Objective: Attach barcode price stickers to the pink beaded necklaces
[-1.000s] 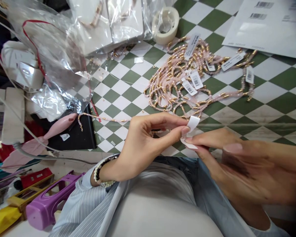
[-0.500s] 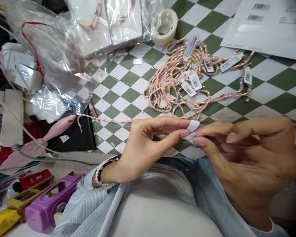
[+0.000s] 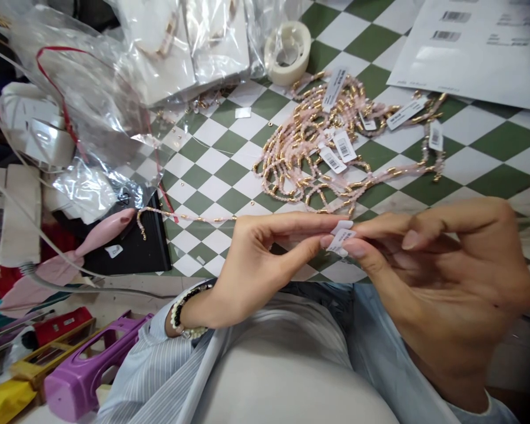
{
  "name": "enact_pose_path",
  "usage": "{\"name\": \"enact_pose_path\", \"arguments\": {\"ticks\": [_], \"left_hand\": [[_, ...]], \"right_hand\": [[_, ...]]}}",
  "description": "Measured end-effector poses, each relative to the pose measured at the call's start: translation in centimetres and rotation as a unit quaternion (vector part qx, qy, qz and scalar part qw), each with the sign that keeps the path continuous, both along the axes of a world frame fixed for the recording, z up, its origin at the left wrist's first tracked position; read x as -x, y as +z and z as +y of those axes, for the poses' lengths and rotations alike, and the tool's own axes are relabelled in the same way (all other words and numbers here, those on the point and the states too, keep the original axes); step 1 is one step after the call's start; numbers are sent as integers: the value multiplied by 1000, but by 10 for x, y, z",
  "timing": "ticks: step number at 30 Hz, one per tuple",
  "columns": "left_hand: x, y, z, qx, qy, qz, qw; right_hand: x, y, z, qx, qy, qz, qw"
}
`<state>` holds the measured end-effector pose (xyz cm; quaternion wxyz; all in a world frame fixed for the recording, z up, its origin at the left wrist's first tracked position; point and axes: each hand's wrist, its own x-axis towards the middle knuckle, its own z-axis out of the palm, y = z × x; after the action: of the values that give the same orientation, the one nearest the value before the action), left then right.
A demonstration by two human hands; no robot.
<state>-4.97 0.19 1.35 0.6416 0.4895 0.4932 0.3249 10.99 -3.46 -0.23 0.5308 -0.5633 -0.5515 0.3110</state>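
My left hand (image 3: 265, 259) and my right hand (image 3: 441, 271) meet above the table's front edge, both pinching a small white printed label (image 3: 341, 237) between thumb and forefinger. One strand of pink and gold beads (image 3: 189, 217) runs from the left to behind my left hand; whether the label is fastened to it is hidden by my fingers. Just beyond my hands lies a heap of pink and gold bead strands (image 3: 291, 159), several with white barcode labels (image 3: 344, 145) attached.
A roll of tape (image 3: 307, 50) stands behind the heap, beside clear plastic bags (image 3: 159, 76). A sheet of barcode labels (image 3: 477, 65) lies at the far right. At left are a pink-handled tool (image 3: 106, 231), a white charger (image 3: 39, 126) and cables; a purple stool (image 3: 77, 377) stands below.
The label's two flaps, apart before, now lie together as one flat piece, its printed face turned up. My hands have barely moved; the view has shifted slightly.
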Motion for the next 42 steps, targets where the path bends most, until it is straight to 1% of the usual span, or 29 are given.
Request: {"name": "enact_pose_path", "arguments": {"ticks": [4,8,13,21,26,29,34,42], "left_hand": [[1,-1,0,2,-1,4,1000],[0,-2,0,2,-4,-3,1000],[-1,-2,0,-1,-5,4,1000],[3,-1,0,15,-18,-7,1000],[2,0,1,16,-20,-2,1000],[1,0,2,18,-20,2,1000],[1,0,1,26,-20,0,999],[1,0,0,33,-22,-10,999]], "right_hand": [[0,1,-1,25,-9,-6,1000],[0,0,0,19,-19,-15,1000],[0,0,1,31,-4,20,999],[-5,2,3,22,25,17,999],[-7,1,4,38,38,48,997],[-8,-1,5,32,49,57,997],[-11,0,4,47,48,55,996],[-12,0,5,44,59,62,995]]}}
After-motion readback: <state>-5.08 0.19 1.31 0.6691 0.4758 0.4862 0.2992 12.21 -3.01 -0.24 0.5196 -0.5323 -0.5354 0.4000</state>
